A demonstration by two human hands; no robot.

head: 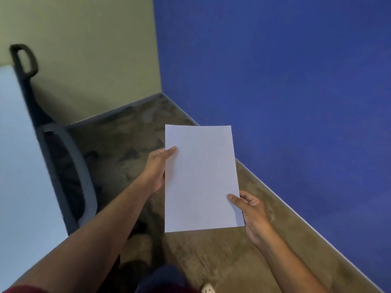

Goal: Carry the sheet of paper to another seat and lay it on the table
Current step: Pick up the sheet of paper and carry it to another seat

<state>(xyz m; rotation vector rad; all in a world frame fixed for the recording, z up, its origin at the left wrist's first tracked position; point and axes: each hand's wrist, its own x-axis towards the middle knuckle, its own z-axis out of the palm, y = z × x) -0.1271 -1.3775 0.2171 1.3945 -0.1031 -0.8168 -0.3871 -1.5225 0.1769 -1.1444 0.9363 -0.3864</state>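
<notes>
A blank white sheet of paper (201,176) is held flat in the air over the carpet, long side pointing away from me. My left hand (155,168) grips its left edge, thumb on top near the upper part. My right hand (251,212) pinches the lower right edge, thumb on top. The white table (23,155) fills the left side of the view, well apart from the sheet.
A dark office chair (63,157) with a grey armrest stands pushed against the table's edge at the left. A blue wall (285,81) runs along the right and a pale green wall (84,49) closes the far end. Brown patterned carpet (211,256) lies between them.
</notes>
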